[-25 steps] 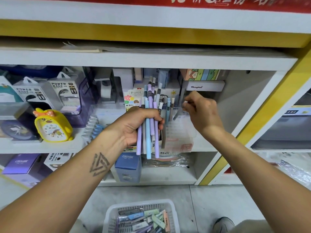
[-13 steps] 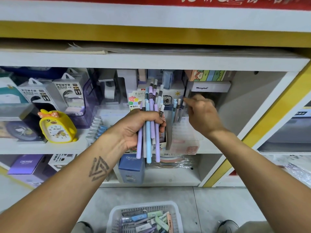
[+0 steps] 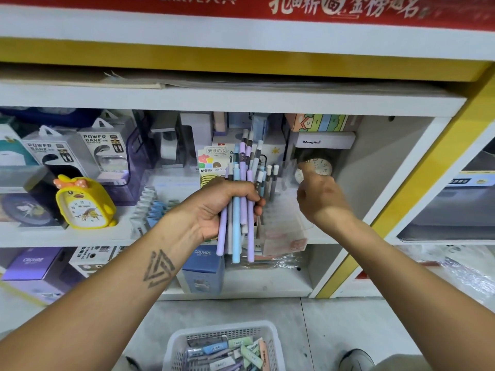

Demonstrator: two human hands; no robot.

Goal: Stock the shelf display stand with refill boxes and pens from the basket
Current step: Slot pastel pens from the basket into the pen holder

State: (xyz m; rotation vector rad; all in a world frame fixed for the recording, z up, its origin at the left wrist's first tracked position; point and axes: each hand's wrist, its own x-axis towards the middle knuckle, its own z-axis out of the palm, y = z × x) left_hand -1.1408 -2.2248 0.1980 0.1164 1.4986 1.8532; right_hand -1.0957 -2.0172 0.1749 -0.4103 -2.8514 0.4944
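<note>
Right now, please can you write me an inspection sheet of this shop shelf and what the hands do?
Surface: white shelf, goods standing on it.
Job's things: bundle of pens, purple, blue and grey, held upright; clear display stand with a few pens standing in it; white basket on the floor with small refill boxes.
Clutter: yellow duck clock, power bank boxes, round clock behind the stand.
Hands: left hand grips the pen bundle; right hand is raised beside the stand, fingers curled, blurred, whether it holds anything cannot be told.
Cables: nothing seen.
Surroundings: red banner above, grey floor, a shoe.
</note>
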